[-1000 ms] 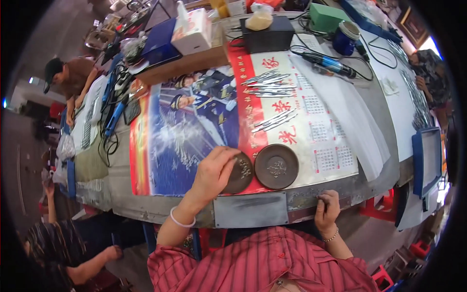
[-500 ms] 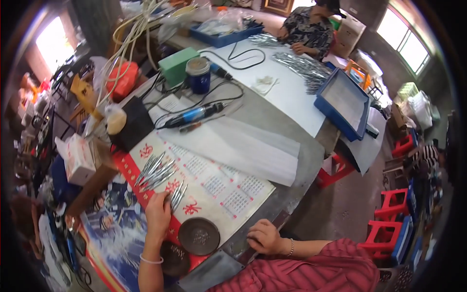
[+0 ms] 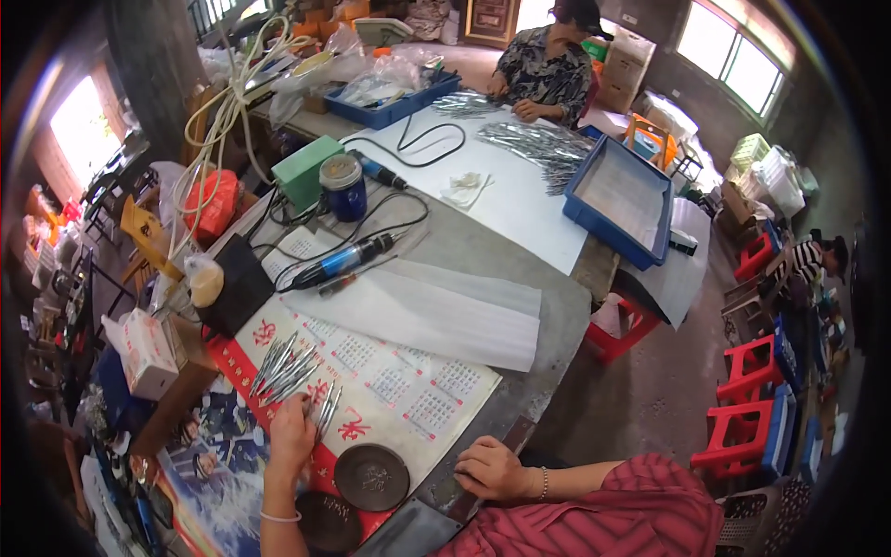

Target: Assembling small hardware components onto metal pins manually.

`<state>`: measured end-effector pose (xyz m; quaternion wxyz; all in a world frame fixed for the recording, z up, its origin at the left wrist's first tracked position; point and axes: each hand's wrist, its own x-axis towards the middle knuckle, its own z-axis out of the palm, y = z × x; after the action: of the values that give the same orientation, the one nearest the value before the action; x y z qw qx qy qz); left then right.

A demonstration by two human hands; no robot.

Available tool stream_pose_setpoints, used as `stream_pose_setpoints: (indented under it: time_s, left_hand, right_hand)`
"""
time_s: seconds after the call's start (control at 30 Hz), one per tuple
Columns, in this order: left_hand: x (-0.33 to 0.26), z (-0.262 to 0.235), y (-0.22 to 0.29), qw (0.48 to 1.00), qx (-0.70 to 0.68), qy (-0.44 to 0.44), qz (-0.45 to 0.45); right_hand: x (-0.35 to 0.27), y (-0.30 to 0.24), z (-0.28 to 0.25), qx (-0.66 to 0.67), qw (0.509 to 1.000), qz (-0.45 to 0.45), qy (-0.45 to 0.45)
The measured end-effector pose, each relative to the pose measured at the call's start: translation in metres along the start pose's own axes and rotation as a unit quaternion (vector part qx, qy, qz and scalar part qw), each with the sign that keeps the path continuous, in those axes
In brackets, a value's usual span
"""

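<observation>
Head view: the left hand (image 3: 292,434) is at the smaller bunch of slender, silvery metal rods (image 3: 327,411) on the red-and-white paper calendar (image 3: 390,422), near a larger pile of similar rods (image 3: 286,369); its fingertips are drawn together, though I cannot tell whether they clamp one. The step looks like picking among these rods, and the next move calls for a fine pinch sparing the neighbours. The right hand (image 3: 494,469) rests at the grey table's (image 3: 557,311) edge, fingers curled, their hold hidden. One second earlier the left hand hovered over the round dark-brown dish (image 3: 320,536); the view has since swung rightward.
</observation>
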<state>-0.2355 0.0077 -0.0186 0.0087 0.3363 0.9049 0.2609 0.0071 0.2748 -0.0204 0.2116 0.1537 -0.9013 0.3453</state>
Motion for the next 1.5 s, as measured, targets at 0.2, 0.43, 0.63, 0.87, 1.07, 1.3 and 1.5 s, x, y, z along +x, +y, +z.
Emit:
stream_pose_setpoints:
  time_s: [0.2, 0.43, 0.63, 0.87, 1.07, 1.3, 1.5]
  left_hand:
    - [-0.032, -0.031, 0.022, 0.925, -0.328, 0.103, -0.164]
    - [-0.134, -0.048, 0.091, 0.825, -0.508, 0.165, -0.181]
    - [-0.2, -0.015, 0.132, 0.726, -0.614, 0.212, -0.227]
    - [-0.232, 0.008, 0.167, 0.696, -0.641, 0.201, -0.253]
    - [-0.238, 0.013, 0.176, 0.677, -0.676, 0.187, -0.224]
    - [-0.242, 0.011, 0.173, 0.682, -0.656, 0.193, -0.26]
    - [-0.24, 0.014, 0.173, 0.703, -0.629, 0.178, -0.281]
  right_hand:
    - [0.002, 0.006, 0.0, -0.034, 0.999, -0.01, 0.002]
    - [0.005, 0.003, 0.007, 0.01, 1.0, 0.009, 0.007]
    - [0.03, -0.022, 0.007, 0.116, 0.988, 0.081, -0.056]
    - [0.098, -0.032, 0.04, 0.078, 0.979, -0.028, -0.184]
    - [0.124, -0.025, 0.073, -0.058, 0.952, -0.116, -0.277]
    - [0.145, -0.031, 0.09, -0.139, 0.91, -0.171, -0.351]
    - [0.144, -0.028, 0.096, -0.139, 0.897, -0.255, -0.332]
